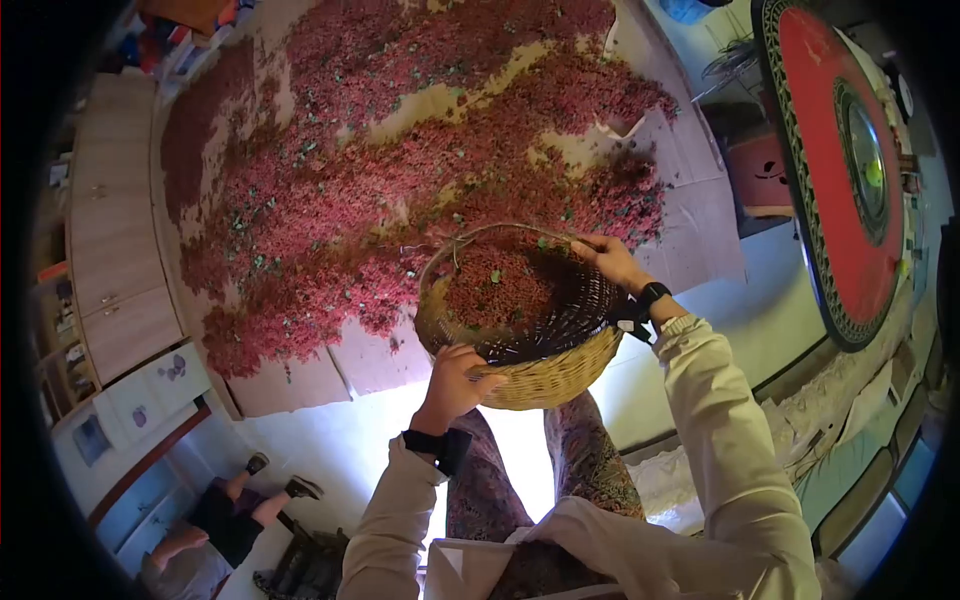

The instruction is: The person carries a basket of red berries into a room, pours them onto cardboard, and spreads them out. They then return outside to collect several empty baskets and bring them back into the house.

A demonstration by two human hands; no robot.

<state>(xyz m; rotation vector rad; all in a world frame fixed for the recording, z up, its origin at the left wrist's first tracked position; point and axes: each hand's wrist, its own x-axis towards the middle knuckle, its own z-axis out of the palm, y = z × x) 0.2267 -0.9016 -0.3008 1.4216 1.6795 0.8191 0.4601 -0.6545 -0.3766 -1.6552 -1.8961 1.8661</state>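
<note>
A round woven basket (555, 382) is held tilted in front of my legs, its opening facing up and away. Small red clusters with a few green bits (495, 290) lie inside it. My left hand (455, 385) grips the near left rim, fingers over the edge. On the far right rim, my right hand (612, 262) is closed with its fingers on the edge. Beyond the basket, a wide layer of red clusters (330, 220) with green leaves is spread over brown cardboard sheets (690, 225) on the floor.
Pale cabinets (120, 240) line the left side. A large red oval panel with a dark patterned border (825, 130) stands at the right. Another person (225, 525) is at the lower left, beside a dark object (305, 565). A pink box (757, 172) sits near the cardboard's right edge.
</note>
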